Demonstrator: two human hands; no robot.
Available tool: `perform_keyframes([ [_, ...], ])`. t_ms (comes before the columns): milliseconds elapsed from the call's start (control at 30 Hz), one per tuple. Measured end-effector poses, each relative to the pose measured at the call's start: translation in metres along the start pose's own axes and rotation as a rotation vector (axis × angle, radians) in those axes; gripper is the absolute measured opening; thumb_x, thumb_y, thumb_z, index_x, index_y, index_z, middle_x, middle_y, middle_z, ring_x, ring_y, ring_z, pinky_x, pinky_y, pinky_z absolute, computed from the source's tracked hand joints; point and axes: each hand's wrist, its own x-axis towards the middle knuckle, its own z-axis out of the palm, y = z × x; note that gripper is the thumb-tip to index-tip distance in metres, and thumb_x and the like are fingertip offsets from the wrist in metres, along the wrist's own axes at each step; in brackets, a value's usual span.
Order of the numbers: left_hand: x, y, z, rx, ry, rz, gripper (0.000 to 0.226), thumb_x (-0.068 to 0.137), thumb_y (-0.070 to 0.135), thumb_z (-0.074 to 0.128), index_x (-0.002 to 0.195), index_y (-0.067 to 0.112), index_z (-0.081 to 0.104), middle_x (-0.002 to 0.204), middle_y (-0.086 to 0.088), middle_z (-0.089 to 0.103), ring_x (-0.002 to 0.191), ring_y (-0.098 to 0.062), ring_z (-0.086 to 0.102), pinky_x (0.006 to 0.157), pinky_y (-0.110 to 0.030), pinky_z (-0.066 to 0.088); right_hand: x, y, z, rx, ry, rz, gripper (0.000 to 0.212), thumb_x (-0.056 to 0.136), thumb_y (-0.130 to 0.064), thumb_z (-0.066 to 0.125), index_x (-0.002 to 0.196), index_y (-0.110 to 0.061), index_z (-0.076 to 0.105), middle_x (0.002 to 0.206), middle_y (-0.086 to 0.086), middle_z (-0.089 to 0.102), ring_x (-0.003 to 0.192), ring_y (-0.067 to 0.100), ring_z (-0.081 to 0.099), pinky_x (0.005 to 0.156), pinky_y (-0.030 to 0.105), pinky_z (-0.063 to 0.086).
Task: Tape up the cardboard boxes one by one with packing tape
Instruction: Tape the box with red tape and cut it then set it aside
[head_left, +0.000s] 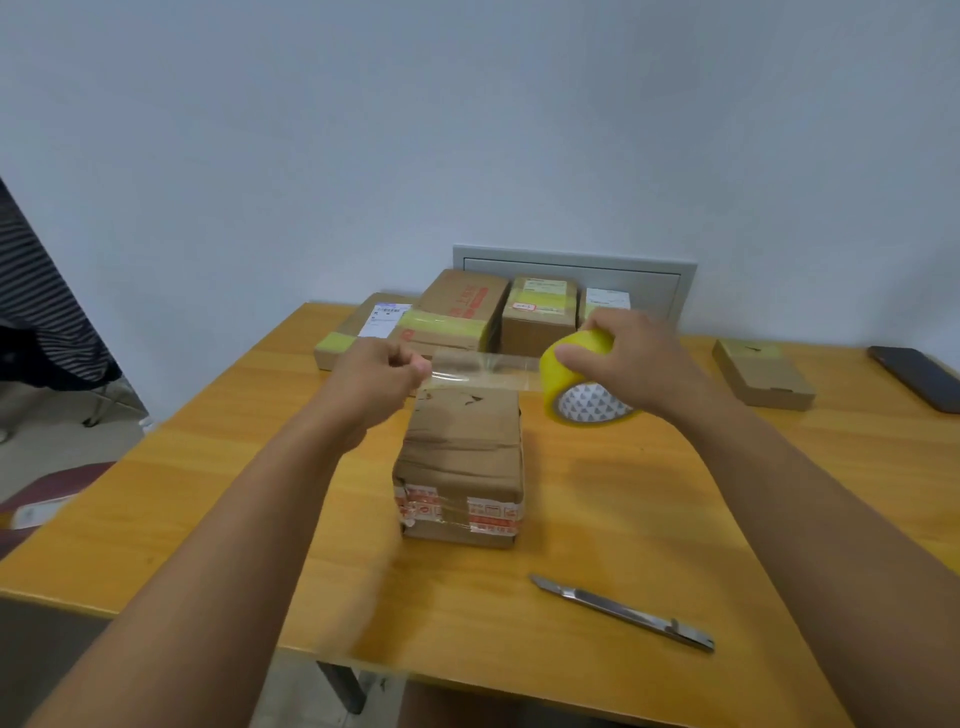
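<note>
Head view: your left hand (382, 371) pinches the clear tape strip (483, 370); your right hand (631, 358) grips the yellow tape roll (576, 382) above the cardboard box (462, 457).

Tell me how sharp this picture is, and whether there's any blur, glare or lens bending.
Head view: mostly sharp, with soft, even lighting; the left hand and its forearm look motion-blurred; the clear stretched tape strip catches faint glare; the wide lens bows the yellow wooden table edges; the silver utility knife stays crisp.
</note>
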Motion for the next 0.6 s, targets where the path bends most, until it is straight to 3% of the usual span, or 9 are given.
perform_keyframes([
  [67,0.005,-0.005,0.001,0.045,0.011,0.002,0.014,0.096,0.017,0.061,0.087,0.007,0.066,0.087,-0.007,0.064,0.075,-0.018,0.054,0.069,-0.031,0.046,0.006,0.001,0.008,-0.040,-0.035,0.005,0.024,0.087,-0.042,0.065,0.090,-0.019,0.058,0.077,-0.006,0.052,0.071,0.012,0.047,0.056,0.026,0.033],
  [200,0.009,-0.011,0.008,0.045,0.022,-0.020,0.013,0.096,0.016,0.062,0.086,0.008,0.065,0.081,-0.001,0.060,0.074,-0.015,0.053,0.064,-0.027,0.041,0.015,0.002,0.018,-0.101,-0.085,0.010,0.026,0.087,-0.044,0.063,0.091,-0.018,0.059,0.082,-0.003,0.056,0.072,0.010,0.048,0.059,0.028,0.038],
  [267,0.013,-0.015,0.011,0.068,0.018,-0.036,0.011,0.095,0.018,0.064,0.100,0.008,0.065,0.093,-0.004,0.063,0.088,-0.022,0.058,0.069,-0.028,0.042,0.017,0.004,0.023,-0.138,-0.117,0.022,0.029,0.087,-0.046,0.061,0.091,-0.017,0.061,0.086,0.001,0.060,0.075,0.015,0.053,0.062,0.032,0.044],
  [367,0.017,-0.019,0.015,0.100,0.021,-0.063,0.051,0.092,0.023,0.068,0.137,0.012,0.048,0.120,-0.012,0.062,0.109,-0.030,0.058,0.077,-0.032,0.043,0.021,0.008,0.028,-0.161,-0.159,0.040,0.031,0.086,-0.048,0.061,0.094,-0.018,0.061,0.089,0.001,0.063,0.080,0.017,0.057,0.065,0.036,0.049],
  [600,0.026,-0.022,0.021,0.134,0.022,-0.081,0.049,0.094,0.023,0.065,0.139,0.015,0.046,0.123,-0.011,0.061,0.110,-0.026,0.056,0.069,-0.029,0.039,0.027,0.015,0.032,-0.139,-0.188,0.050,0.029,0.086,-0.049,0.063,0.100,-0.026,0.053,0.093,-0.003,0.058,0.081,0.014,0.054,0.057,0.026,0.037],
])
